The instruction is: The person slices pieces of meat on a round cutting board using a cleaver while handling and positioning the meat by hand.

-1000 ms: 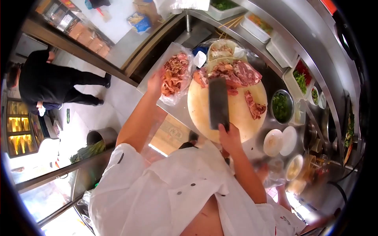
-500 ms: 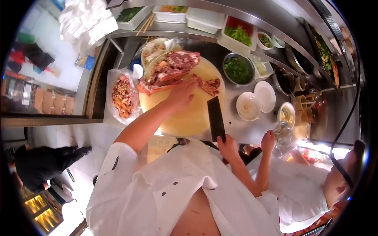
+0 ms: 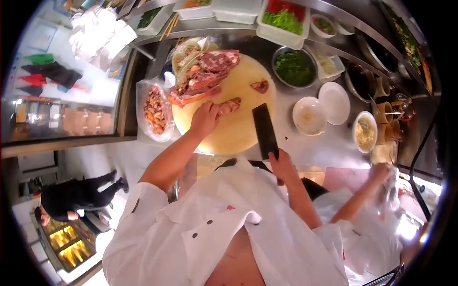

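Note:
On the round yellow chopping board (image 3: 248,126), my left hand (image 3: 206,118) is closed on the near end of a piece of meat (image 3: 230,106). My right hand (image 3: 283,164) grips a cleaver (image 3: 265,131) by its handle, the dark broad blade pointing away from me over the board's right edge. Beyond my left hand lies a heap of large meat chunks (image 3: 210,71), red and pale with fat. A smaller scrap of meat (image 3: 260,86) rests apart on the board's far right.
Left of the board stands a bag-lined container of cut meat (image 3: 155,112). To the right are a bowl of chopped greens (image 3: 293,69), a white bowl (image 3: 309,116) and a white plate (image 3: 334,102). A co-worker's arm (image 3: 355,195) reaches in at the right. Food tubs (image 3: 284,24) line the shelf.
My left hand has drawn back toward me and left, from lying flat to gripping the meat piece, which now lies nearer. The cleaver stays in my right hand. The co-worker's arm moved right.

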Demonstrator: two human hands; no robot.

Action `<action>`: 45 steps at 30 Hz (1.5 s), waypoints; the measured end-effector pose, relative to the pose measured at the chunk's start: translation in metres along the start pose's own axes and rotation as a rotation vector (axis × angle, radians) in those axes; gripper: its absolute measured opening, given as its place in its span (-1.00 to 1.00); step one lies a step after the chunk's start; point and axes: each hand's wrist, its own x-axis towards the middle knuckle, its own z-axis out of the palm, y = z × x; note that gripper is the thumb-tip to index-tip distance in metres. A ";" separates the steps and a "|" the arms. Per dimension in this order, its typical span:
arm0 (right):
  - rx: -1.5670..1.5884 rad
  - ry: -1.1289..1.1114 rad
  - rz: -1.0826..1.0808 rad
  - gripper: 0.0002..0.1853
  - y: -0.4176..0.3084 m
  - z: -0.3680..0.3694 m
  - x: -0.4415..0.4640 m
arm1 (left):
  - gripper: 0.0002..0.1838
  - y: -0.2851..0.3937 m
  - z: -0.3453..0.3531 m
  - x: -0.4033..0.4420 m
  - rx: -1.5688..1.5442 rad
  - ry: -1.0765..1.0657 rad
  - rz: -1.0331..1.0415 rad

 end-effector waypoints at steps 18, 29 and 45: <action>-0.127 0.077 0.016 -0.61 -0.009 0.032 0.002 | -0.65 -0.029 0.018 -0.095 -1.070 -0.059 -0.538; -0.135 0.217 0.144 -0.62 -0.023 0.081 -0.032 | -0.55 -0.056 -0.032 -0.031 -0.341 -0.073 0.040; 0.059 -0.106 0.149 -0.61 0.011 0.012 -0.002 | -0.78 -0.033 -0.002 -0.002 -0.912 -0.212 -0.646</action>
